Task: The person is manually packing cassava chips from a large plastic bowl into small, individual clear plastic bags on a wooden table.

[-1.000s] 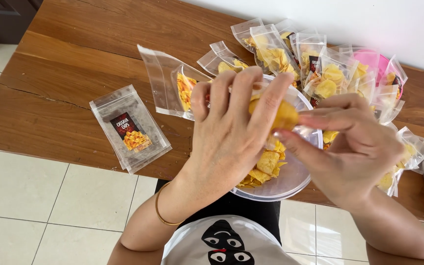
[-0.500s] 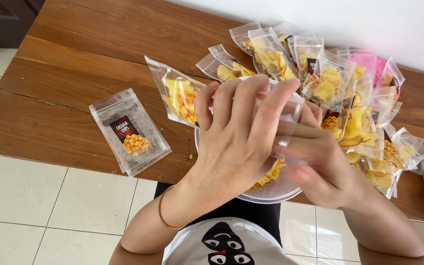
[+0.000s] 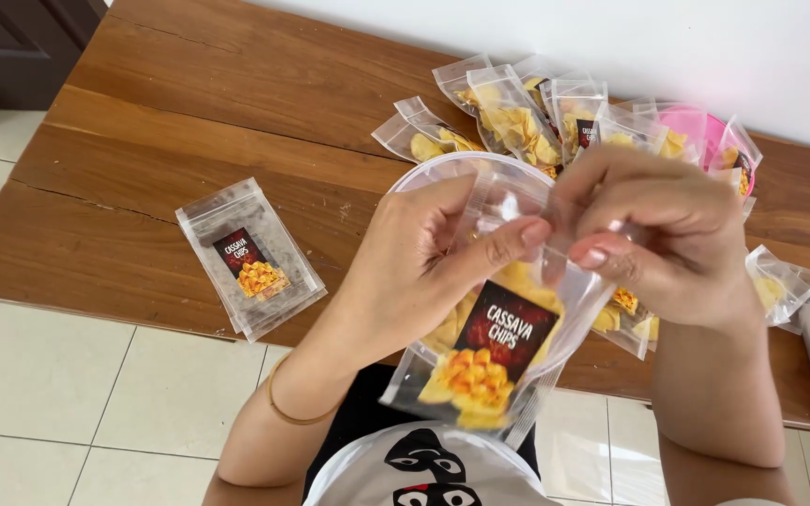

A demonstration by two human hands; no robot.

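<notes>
While pinching pouch (image 3: pixel 494 351): both hands, seemingly.

Thin gold bangle (image 3: pixel 297 415); white printed shirt (image 3: pixel 424 473)

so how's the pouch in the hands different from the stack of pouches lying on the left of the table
The held pouch has yellow chips inside and bulges; the stack of pouches looks flat and empty. The held pouch hangs in the air, pinched at its top edge by the left hand and the right hand; the stack lies flat on the wooden table, untouched. Both are clear plastic with the same dark label picturing chips.
</notes>
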